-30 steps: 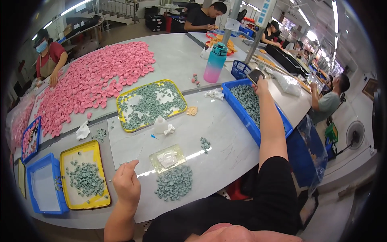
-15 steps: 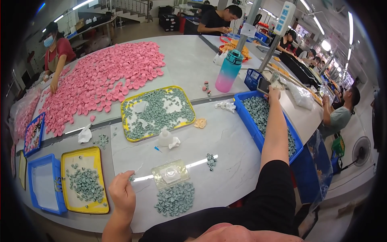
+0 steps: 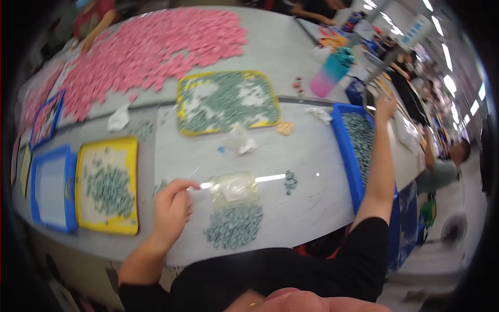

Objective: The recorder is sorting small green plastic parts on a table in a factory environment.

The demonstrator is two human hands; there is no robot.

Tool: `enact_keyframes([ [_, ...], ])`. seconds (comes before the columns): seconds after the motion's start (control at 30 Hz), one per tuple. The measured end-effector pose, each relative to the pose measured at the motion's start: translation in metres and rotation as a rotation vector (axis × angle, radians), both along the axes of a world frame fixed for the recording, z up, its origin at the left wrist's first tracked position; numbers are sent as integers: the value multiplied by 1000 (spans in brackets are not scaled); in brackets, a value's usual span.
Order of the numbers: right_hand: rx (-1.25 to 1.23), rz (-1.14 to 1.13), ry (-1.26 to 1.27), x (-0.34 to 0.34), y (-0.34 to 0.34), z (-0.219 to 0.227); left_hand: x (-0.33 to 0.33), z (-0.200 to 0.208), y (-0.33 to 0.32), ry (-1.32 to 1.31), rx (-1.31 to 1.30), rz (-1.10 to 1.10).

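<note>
My left hand [image 3: 171, 208] rests on the grey table with its fingers curled, the index finger pointing at a small clear plastic tray [image 3: 234, 187] just to its right. A pile of small green pieces [image 3: 234, 226] lies in front of that tray. My right arm, in a black sleeve, is stretched far out, and my right hand [image 3: 385, 103] hovers past the far end of a long blue bin [image 3: 340, 135] filled with green pieces. The picture is too blurred to show whether that hand holds anything.
A yellow-rimmed tray [image 3: 179, 104] of green pieces sits ahead. A yellow tray [image 3: 132, 171] and a blue tray [image 3: 67, 171] are at my left. Pink pieces [image 3: 150, 52] cover the far table. A pink and teal bottle [image 3: 330, 75] stands beyond the bin. Other people work around the tables.
My left hand has slid right, up to the clear tray. My right arm stays stretched out by the far end of the blue bin. The view has tilted closer to the table.
</note>
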State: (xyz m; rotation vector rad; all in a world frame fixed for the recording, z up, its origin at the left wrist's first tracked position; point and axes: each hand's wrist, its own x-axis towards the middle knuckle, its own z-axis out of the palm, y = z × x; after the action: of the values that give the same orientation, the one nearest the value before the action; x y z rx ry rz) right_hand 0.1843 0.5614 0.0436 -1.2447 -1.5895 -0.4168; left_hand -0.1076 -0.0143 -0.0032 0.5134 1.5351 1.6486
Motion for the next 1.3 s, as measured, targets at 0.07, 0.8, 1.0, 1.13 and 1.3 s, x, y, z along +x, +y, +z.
enact_keyframes([
  [0.07, 60, 491, 28, -56, -98, 37, -2, 9, -6, -395, -12, -93],
  [0.8, 499, 2071, -1109, -195, -600, 18, 24, -9, -101, -280, -66, -395],
  [1.0, 498, 2204, -808, -210, -639, -9, 31, -11, -109, -76, -5, -418],
  [1.13, 565, 2304, -802, -216, -641, -22, 24, -21, -126, -97, 23, -404],
  [1.3, 628, 2229, -924, -222, -660, -14, 26, -37, -141, 110, 45, -350],
])
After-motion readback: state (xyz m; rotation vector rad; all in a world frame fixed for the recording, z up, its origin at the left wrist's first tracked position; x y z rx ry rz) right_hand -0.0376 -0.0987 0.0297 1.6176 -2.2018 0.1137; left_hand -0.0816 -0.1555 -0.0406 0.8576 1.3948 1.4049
